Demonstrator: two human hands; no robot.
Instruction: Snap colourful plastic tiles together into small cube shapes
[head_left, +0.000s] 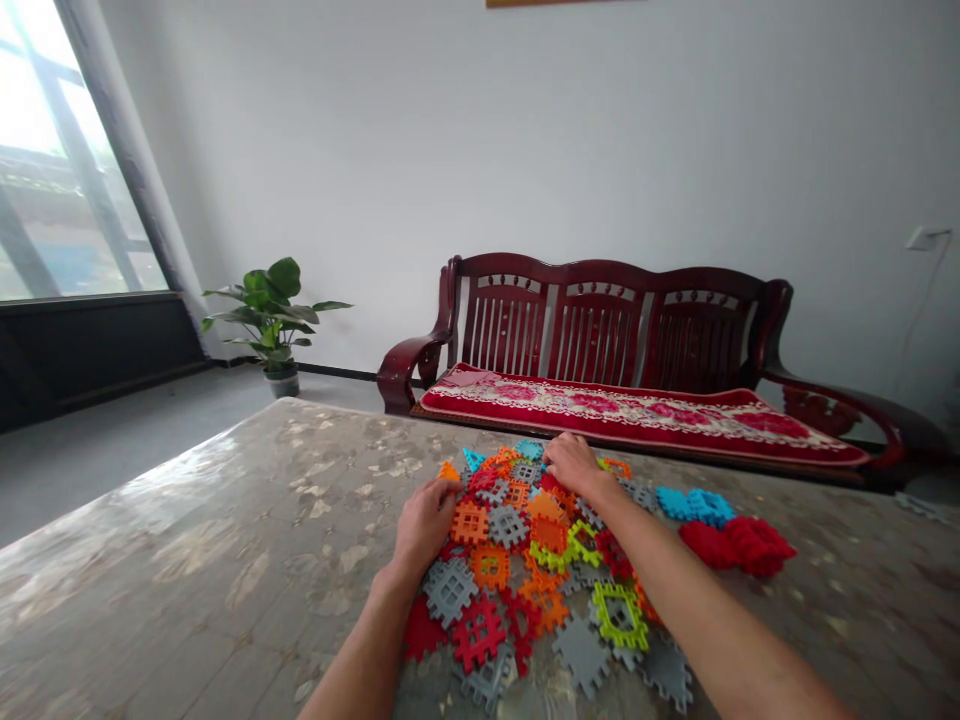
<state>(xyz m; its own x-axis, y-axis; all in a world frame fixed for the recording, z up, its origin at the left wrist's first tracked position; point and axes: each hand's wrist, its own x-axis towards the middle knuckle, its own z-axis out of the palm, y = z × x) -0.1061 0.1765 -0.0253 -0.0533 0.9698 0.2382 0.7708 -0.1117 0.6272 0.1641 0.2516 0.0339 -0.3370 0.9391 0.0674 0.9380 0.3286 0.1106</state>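
Note:
A heap of flat plastic interlocking building tiles with notched edges lies on the table in front of me, in red, orange, grey, lime green and blue. My left hand (429, 518) rests at the heap's left edge, fingers curled inward, close to an orange tile (470, 523). Over the far side of the heap, my right hand (570, 461) has its fingers bent down beside a light blue tile (529, 450). Both sets of fingertips are hidden, so what they hold cannot be made out. Nearer to me are a lime green frame tile (620, 616) and a grey tile (582, 652).
Right of the heap, joined blue tiles (696, 505) and stacked red tiles (739, 546) lie apart on the patterned tablecloth (225, 560). Beyond the table's far edge stands a dark wooden bench (600, 325) with a red floral cover (645, 412). A potted plant (274, 310) is at the back left.

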